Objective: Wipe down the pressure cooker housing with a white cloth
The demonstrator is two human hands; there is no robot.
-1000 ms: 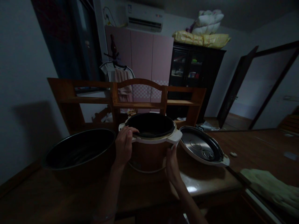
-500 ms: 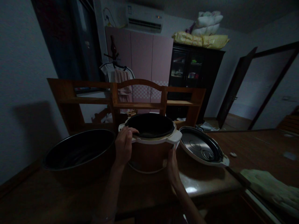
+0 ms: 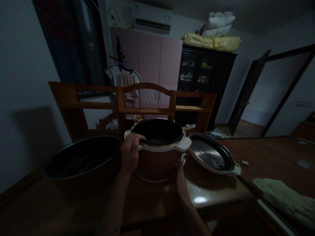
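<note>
A cooker body (image 3: pixel 157 164) with a white rim and a dark interior stands upright on the wooden table. My left hand (image 3: pixel 130 149) grips the left of its rim, fingers bent over the edge. Low on the cooker's right side, my right hand (image 3: pixel 180 178) presses a white wipe (image 3: pixel 183 158), mostly hidden by the fingers; whether cloth or tissue I cannot tell. To the left sits a wide dark inner pot (image 3: pixel 83 157). On the right lies the cooker's lid (image 3: pixel 211 154), its metal inner side facing up.
A wooden shelf rack (image 3: pixel 147 110) rises behind the cooker at the table's back. A small white round piece (image 3: pixel 244 162) lies right of the lid. Pale green fabric (image 3: pixel 283 196) is at the lower right. The wall borders the left side.
My right hand has shifted slightly down along the cooker's side, and more of the white wipe shows above the fingers. My left hand stays on the rim.
</note>
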